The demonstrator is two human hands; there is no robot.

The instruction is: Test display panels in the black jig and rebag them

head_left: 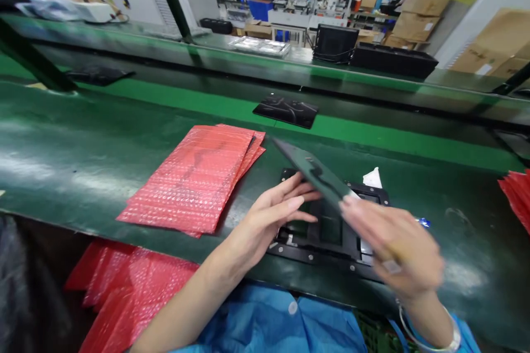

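My right hand [397,242], blurred by motion, grips the lower right end of a thin dark flat panel [317,174], which is tilted up. The panel hangs over a black frame-like fixture [310,256] with metal dots along its rim. Beneath the panel's left side is my left hand [281,207], its fingers apart. Whether those fingertips touch the panel is unclear. Parts of the fixture are hidden by the panel and both hands. Left of my hands lies a stack of red bubble-wrap bags [190,176].
Another dark panel [287,110] lies on the green strip behind. A white scrap [372,177] sits beyond the fixture. More red bubble bags [141,281] are below the table's front edge, and others [517,196] at the far right. A raised shelf [207,44] runs along the back.
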